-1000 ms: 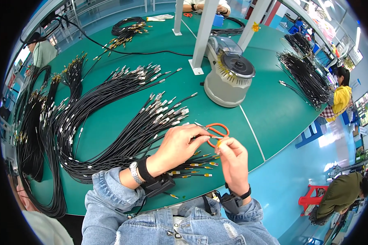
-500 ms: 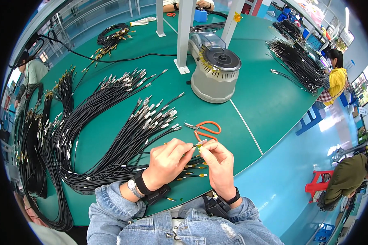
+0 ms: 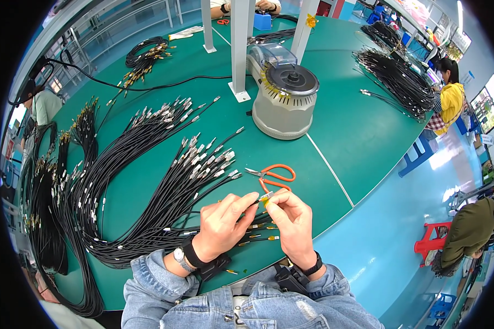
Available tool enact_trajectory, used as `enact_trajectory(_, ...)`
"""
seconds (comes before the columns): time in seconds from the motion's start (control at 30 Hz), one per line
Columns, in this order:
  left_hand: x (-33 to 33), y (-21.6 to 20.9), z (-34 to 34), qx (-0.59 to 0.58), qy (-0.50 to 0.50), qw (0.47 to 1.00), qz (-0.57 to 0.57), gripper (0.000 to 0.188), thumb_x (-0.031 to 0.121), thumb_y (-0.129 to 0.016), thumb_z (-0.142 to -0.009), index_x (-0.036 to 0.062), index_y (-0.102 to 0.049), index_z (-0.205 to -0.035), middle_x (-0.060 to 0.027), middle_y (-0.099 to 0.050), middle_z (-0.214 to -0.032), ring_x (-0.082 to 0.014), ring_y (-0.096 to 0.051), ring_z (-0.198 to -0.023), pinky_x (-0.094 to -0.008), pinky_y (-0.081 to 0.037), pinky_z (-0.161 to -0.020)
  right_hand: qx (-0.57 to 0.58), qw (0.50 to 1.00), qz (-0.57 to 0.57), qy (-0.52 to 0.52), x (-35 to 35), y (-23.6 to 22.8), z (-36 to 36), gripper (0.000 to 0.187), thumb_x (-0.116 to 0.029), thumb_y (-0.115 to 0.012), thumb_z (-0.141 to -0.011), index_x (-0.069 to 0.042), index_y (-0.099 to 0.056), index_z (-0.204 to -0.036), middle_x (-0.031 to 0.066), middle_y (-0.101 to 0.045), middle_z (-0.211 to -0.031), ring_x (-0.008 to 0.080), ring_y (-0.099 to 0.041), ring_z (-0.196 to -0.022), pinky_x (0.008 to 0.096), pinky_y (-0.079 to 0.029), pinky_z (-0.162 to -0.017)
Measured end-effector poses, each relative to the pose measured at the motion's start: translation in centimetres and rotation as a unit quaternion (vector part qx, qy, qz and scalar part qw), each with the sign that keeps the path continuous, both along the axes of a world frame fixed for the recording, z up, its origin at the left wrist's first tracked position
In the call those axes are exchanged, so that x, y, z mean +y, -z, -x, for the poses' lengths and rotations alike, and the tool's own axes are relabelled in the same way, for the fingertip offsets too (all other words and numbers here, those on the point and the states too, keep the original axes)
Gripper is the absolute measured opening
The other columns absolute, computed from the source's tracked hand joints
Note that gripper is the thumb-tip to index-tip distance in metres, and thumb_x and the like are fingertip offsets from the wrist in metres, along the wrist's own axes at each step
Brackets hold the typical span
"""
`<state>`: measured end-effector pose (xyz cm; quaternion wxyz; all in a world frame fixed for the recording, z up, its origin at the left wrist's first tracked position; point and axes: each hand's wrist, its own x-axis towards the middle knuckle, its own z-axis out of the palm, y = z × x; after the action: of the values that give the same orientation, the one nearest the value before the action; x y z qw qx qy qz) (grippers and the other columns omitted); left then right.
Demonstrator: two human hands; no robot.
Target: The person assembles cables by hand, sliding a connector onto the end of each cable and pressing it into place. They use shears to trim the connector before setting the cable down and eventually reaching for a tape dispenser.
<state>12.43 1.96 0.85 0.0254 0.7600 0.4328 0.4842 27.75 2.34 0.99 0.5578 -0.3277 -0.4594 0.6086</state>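
My left hand (image 3: 220,226) is closed in a pinch on the end of a thin black cable, close to its silvery connector (image 3: 268,194). At that same end, my right hand (image 3: 294,220) pinches a small piece of yellow tape (image 3: 265,201) against the cable; its fingertips hide part of it. Just beyond both hands lie snips (image 3: 263,174) with orange handles, blades spread toward the left. A large bundle of black cables (image 3: 148,219) curves across the table on the left, silvery ends fanned out. Several yellow-wrapped ends (image 3: 273,238) show beside and under my hands.
A round grey tape dispenser (image 3: 284,114) stands beyond the snips, beside white metal posts (image 3: 239,55). More cable bundles (image 3: 395,79) lie at the far right. The green table's edge (image 3: 335,219) runs close on my right. Other people sit around; a red stool (image 3: 432,241) stands right.
The view has shifted slightly, so the table things sit a little further left. My hands keep the same pinch on the cable end, with the right fingertips slightly changed around the tape.
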Motion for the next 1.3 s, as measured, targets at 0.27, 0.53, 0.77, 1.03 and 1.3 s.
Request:
enact_trajectory(0.27, 0.2, 0.2, 0.0, 0.01, 0.009, 0.999, -0.029, 0.046, -0.009, -0.071, -0.067, 0.0058, -0.058, -0.109, -0.0053, -0.058, -0.066, -0.0168, -0.054, -0.049, -0.0267, -0.041, -0.041, -0.022, 1.0, 0.003, -0.001, 0.2, 0.0, -0.2, 0.004, -0.001, -0.059, -0.086, 0.002, -0.057, -0.084, 0.0021, -0.055, -0.086, 0.0081, -0.05, -0.078, 0.0234, -0.04, -0.072)
enact_trajectory(0.53, 0.0, 0.1, 0.1, 0.022, 0.015, 0.999, -0.022, 0.046, -0.009, -0.069, -0.066, 0.0091, -0.063, -0.108, -0.0028, -0.054, -0.064, -0.0151, -0.051, -0.047, -0.026, -0.041, -0.041, -0.015, 1.0, 0.004, -0.001, 0.2, 0.0, -0.3, 0.004, -0.001, -0.06, -0.086, 0.002, -0.058, -0.084, 0.002, -0.056, -0.086, 0.0079, -0.05, -0.078, 0.0231, -0.041, -0.072)
enact_trajectory(0.77, -0.1, 0.2, 0.1, 0.024, 0.027, 0.999, -0.005, 0.048, -0.009, -0.068, -0.065, 0.0111, -0.065, -0.108, -0.0016, -0.053, -0.064, -0.0141, -0.05, -0.047, -0.0255, -0.04, -0.041, -0.022, 1.0, 0.003, -0.008, 0.3, 0.0, -0.5, 0.004, -0.002, -0.06, -0.085, 0.002, -0.059, -0.085, 0.002, -0.057, -0.086, 0.0081, -0.051, -0.079, 0.0231, -0.041, -0.072)
enact_trajectory(1.03, -0.2, 0.2, 0.1, 0.026, 0.027, 0.999, 0.0, 0.046, -0.008, -0.069, -0.065, 0.0104, -0.065, -0.108, -0.0021, -0.054, -0.065, -0.0142, -0.05, -0.047, -0.0256, -0.04, -0.041, -0.042, 0.999, 0.015, -0.016, 0.4, -0.2, -0.9, 0.004, -0.002, -0.061, -0.084, 0.001, -0.059, -0.083, 0.0019, -0.058, -0.085, 0.0081, -0.051, -0.078, 0.0231, -0.041, -0.072)
enact_trajectory(1.3, -0.2, 0.3, 0.0, 0.029, 0.026, 0.999, -0.002, 0.045, -0.008, -0.069, -0.066, 0.0098, -0.065, -0.108, -0.0021, -0.054, -0.064, -0.0141, -0.051, -0.047, -0.0256, -0.04, -0.041, -0.071, 0.997, 0.014, -0.023, 0.6, -0.3, -1.2, 0.004, -0.003, -0.061, -0.084, 0.002, -0.059, -0.083, 0.0015, -0.058, -0.083, 0.0078, -0.05, -0.077, 0.0231, -0.041, -0.07)
